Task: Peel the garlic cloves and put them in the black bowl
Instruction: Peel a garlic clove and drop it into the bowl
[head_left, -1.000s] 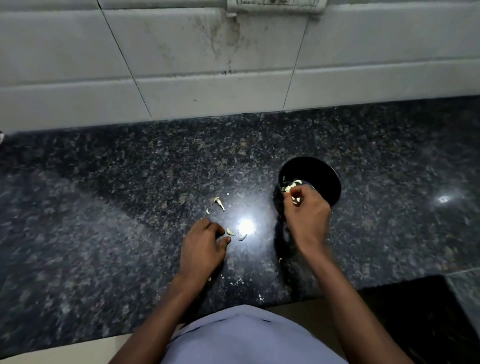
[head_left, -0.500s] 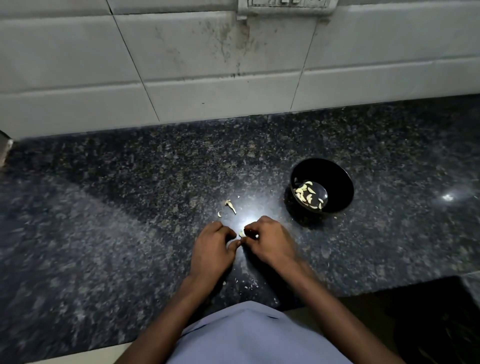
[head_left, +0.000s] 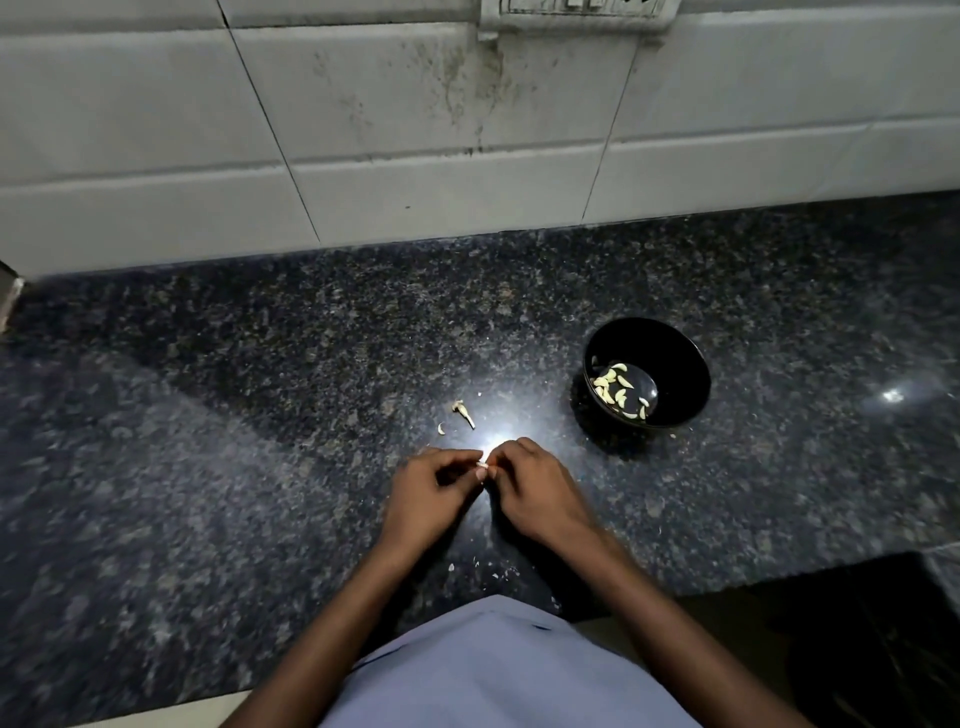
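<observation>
Garlic clove (head_left: 483, 460) pinched between both hands, near black bowl (head_left: 670, 343)

No text, label, brand or number can be read anywhere (the dim light hardly helps).

Both forearms reach forward and converge at centre. Left hand (head_left: 426, 491) knuckles up, fingers curled, thumb and forefinger tips pinching a small pale piece. Right hand (head_left: 537, 488) mirrors it, fingers curled, fingertips meeting the left's on the same piece
</observation>
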